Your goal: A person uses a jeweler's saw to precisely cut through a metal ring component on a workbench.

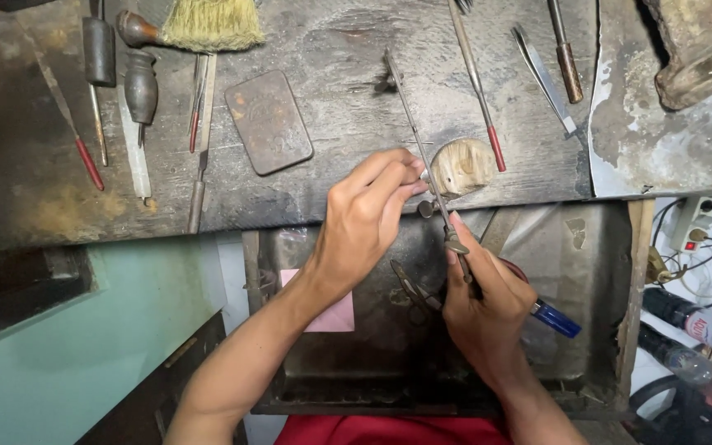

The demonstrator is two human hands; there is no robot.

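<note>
My left hand pinches a small, mostly hidden piece against a worn wooden bench peg at the edge of the dark workbench. My right hand grips the handle of a thin metal saw frame, whose long rod slants up and left past my left fingertips. The frame's clamp screws sit just beside the peg.
Files, gravers with wooden handles, a brush, tweezers and a flat metal plate lie on the bench. Below hangs a metal catch tray holding pliers, a blue pen and pink paper. Bottles and a power strip lie at right.
</note>
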